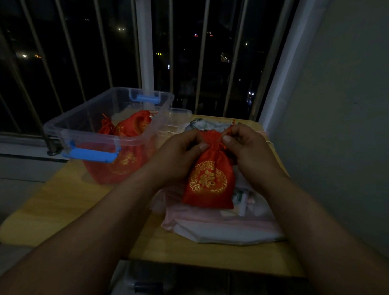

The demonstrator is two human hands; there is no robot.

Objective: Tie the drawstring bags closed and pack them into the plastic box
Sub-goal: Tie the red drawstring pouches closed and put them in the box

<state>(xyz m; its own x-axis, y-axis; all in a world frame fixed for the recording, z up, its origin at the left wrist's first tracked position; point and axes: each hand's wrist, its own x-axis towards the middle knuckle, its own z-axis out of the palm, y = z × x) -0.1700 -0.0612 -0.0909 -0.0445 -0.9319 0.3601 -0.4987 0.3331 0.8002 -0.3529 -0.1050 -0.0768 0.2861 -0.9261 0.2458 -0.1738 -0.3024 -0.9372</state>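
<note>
The left forearm (98, 233) and the right forearm (306, 209) are shown bare along their whole visible length, from in front of the near edge of the table (62, 201) up to the wrists above it. The left hand (178, 155) and the right hand (248, 146) are likewise uncovered. Short-trimmed thumbnails (203, 146) are made out over the table's far half. Finer detail is lost in the dim light.

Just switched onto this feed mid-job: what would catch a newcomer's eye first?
The red drawstring bag with its gold emblem, at the centre, its gathered neck pinched by the left hand and the right hand. Behind it to the left stands the clear plastic box with blue latches, more red bags already inside. Everything sits on a yellow wooden table against a dark barred window.
</note>
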